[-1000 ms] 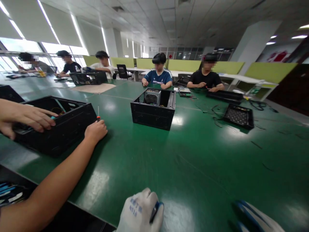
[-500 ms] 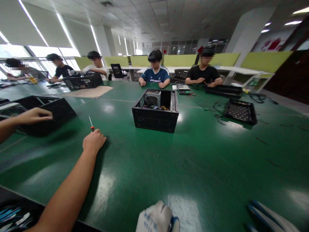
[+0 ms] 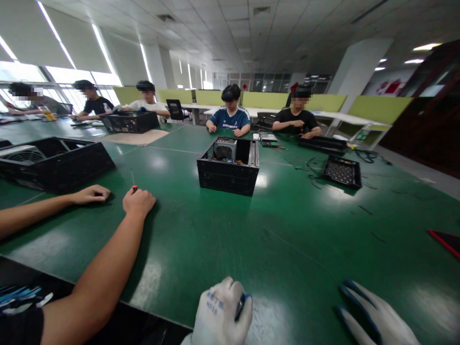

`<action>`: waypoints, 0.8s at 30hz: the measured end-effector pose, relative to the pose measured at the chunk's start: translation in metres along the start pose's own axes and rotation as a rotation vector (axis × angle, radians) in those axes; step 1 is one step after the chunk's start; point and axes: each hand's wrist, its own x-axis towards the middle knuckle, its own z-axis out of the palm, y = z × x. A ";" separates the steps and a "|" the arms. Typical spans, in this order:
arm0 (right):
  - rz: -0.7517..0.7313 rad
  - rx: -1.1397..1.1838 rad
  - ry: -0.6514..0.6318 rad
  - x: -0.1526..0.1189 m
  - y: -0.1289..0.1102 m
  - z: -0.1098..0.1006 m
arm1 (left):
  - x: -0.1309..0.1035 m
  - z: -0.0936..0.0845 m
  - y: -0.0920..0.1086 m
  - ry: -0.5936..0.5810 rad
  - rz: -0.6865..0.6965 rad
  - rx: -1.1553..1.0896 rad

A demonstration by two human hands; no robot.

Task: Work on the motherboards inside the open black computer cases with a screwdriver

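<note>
**Gloved hands idle, computer case well ahead**

The worker's left hand is curled near the close edge of the green tabletop, thumb and fingers pinching a small dark object I can't make out well enough to name. Off to the side, the right hand has its grip spread, nothing visible in it. An uncovered computer case sits well ahead, touched by neither. Looks to me like a pause between steps; working on that case would call for a forward reach, right hand steadying it.
</note>
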 end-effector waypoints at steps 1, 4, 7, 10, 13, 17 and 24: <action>-0.017 -0.005 -0.001 0.001 -0.002 -0.002 | -0.006 0.006 0.009 -0.007 0.007 -0.001; -0.060 -0.015 0.007 0.006 -0.008 -0.006 | -0.014 0.014 0.026 -0.023 0.025 0.013; -0.080 -0.017 0.042 0.011 -0.011 -0.007 | -0.012 0.014 0.032 -0.003 0.049 0.071; -0.102 -0.007 0.049 0.014 -0.011 -0.007 | -0.011 0.012 0.033 0.017 0.053 0.104; -0.174 0.002 0.054 0.013 -0.010 -0.009 | -0.010 0.011 0.035 0.030 0.047 0.112; -0.344 -0.028 0.095 0.011 -0.014 -0.016 | -0.010 0.011 0.036 0.052 0.017 0.116; -0.386 -0.098 0.149 0.014 -0.023 -0.019 | -0.009 0.011 0.038 0.054 -0.019 0.135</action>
